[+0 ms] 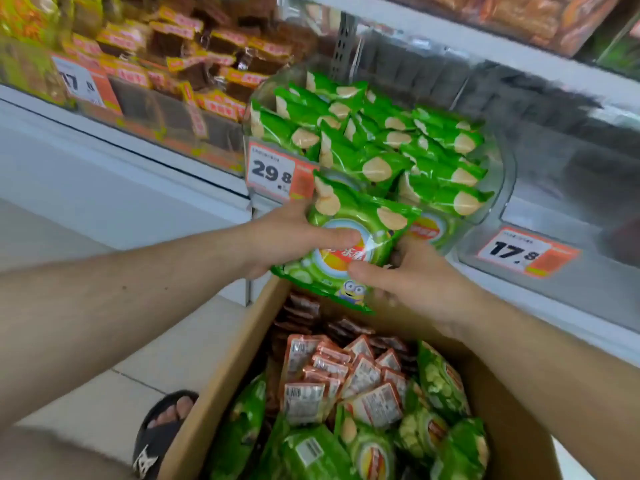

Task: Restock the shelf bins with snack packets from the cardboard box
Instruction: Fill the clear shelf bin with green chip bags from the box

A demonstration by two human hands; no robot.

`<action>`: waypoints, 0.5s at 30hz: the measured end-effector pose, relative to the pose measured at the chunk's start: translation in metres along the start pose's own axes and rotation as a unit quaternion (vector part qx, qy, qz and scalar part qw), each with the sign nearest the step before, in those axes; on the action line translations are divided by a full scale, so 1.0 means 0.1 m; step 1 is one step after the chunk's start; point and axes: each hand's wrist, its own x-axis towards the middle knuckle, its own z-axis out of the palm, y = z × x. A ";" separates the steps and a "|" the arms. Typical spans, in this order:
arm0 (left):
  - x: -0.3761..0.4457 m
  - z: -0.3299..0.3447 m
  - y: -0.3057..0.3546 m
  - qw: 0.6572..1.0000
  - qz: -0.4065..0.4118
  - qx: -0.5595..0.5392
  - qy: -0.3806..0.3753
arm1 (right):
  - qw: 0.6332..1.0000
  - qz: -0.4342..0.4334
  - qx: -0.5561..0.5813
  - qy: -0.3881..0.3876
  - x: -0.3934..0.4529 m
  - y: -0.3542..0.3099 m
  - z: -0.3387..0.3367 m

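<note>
A green chip packet is held up between both hands, just in front of the clear shelf bin that is packed with several matching green packets. My left hand grips the packet's left side, thumb across its front. My right hand grips its lower right corner. Below the hands stands the open cardboard box, holding green chip packets, orange-and-white packets and dark brown ones.
A bin of brown and yellow snack packs sits to the left on the same shelf. Price tags read 29.8 and 17.8. A sandalled foot rests on the tiled floor left of the box.
</note>
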 end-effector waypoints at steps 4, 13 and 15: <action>-0.05 -0.03 -0.32 0.992 -0.077 0.103 0.016 | 0.947 0.173 -0.232 -0.139 -0.22 0.79 0.35; -0.14 -0.06 -0.48 0.981 -0.113 0.157 0.015 | 0.814 0.209 -0.487 -0.239 -0.66 1.53 1.26; -0.16 -0.09 -0.45 0.984 -0.105 0.141 0.010 | 0.838 0.234 -0.442 -0.220 -0.53 1.56 1.07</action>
